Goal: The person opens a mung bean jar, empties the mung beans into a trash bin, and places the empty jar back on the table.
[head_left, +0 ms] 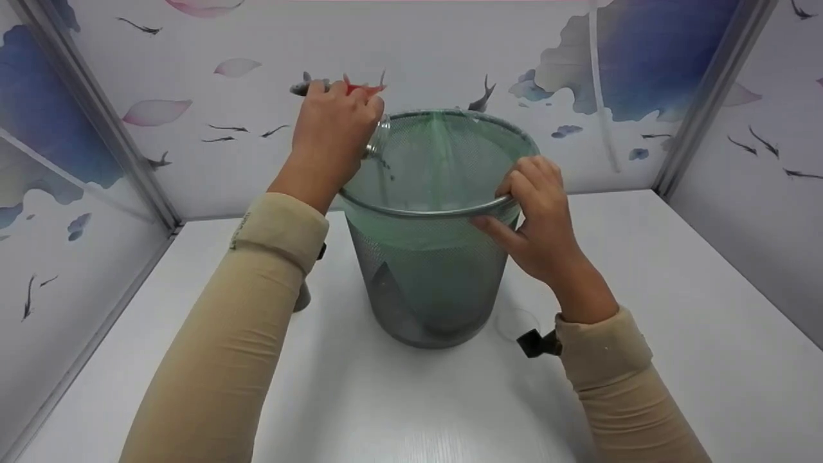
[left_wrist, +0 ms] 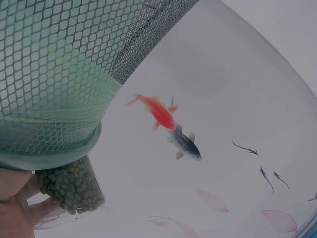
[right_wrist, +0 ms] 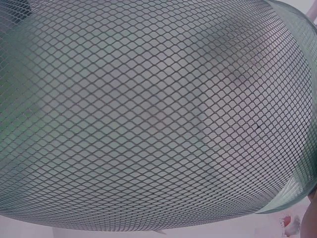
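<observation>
My left hand [head_left: 337, 132] holds a small clear container [head_left: 384, 132] tilted at the left rim of a mesh wastebasket [head_left: 498, 270]. In the left wrist view, green beans [left_wrist: 72, 186] fill part of the container. A few dark specks fall from its mouth inside the basket. A thin green bag [head_left: 443, 151] lines the basket and folds over its rim. My right hand [head_left: 537, 206] grips the rim at the right, thumb outside and fingers over the top. Basket mesh [right_wrist: 148, 114] fills most of the right wrist view.
The basket stands upright on a white table [head_left: 411, 399]. Behind my left forearm, a dark grey object [head_left: 302, 299] shows only in part. A faint clear round outline [head_left: 517, 325] lies right of the basket. Printed panels [head_left: 257, 154] enclose the back and sides.
</observation>
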The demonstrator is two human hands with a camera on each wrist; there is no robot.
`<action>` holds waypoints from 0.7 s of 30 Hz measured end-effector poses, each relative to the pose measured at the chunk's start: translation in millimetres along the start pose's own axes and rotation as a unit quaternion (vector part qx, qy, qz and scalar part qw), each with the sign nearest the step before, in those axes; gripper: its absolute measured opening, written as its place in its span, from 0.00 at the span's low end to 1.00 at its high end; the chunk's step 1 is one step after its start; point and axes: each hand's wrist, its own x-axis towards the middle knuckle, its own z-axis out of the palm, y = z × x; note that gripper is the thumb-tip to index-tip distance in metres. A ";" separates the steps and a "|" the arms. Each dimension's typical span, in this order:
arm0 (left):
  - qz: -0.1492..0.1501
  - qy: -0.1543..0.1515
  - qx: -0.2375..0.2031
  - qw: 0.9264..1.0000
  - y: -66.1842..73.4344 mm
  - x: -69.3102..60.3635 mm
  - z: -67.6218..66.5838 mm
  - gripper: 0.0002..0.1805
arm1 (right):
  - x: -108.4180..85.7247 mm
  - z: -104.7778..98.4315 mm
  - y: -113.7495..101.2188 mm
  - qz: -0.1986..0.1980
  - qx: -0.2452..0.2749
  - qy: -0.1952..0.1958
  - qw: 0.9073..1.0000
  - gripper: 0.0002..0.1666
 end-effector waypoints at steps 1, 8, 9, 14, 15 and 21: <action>0.000 0.000 -0.001 1.000 0.1 0.1 -0.1 0.24 | -0.1 -0.1 0.1 0.001 0.000 0.000 1.000 0.35; 0.002 0.000 0.001 1.000 0.7 0.9 -0.1 0.23 | 0.6 -0.4 0.2 0.000 0.000 0.001 1.000 0.35; 0.003 0.001 0.003 1.000 0.7 1.2 -0.1 0.23 | 0.8 -0.3 0.1 0.000 0.001 0.002 1.000 0.36; 0.008 0.001 0.008 1.000 0.4 1.7 0.7 0.22 | 0.9 -0.1 -0.1 0.000 0.001 0.003 1.000 0.36; 0.008 0.002 0.007 1.000 0.4 1.6 0.9 0.22 | 0.9 -0.1 -0.3 0.001 0.001 0.002 1.000 0.36; 0.011 0.000 -0.001 1.000 0.9 0.7 -0.2 0.22 | 0.2 0.0 -1.3 0.009 0.001 -0.004 1.000 0.35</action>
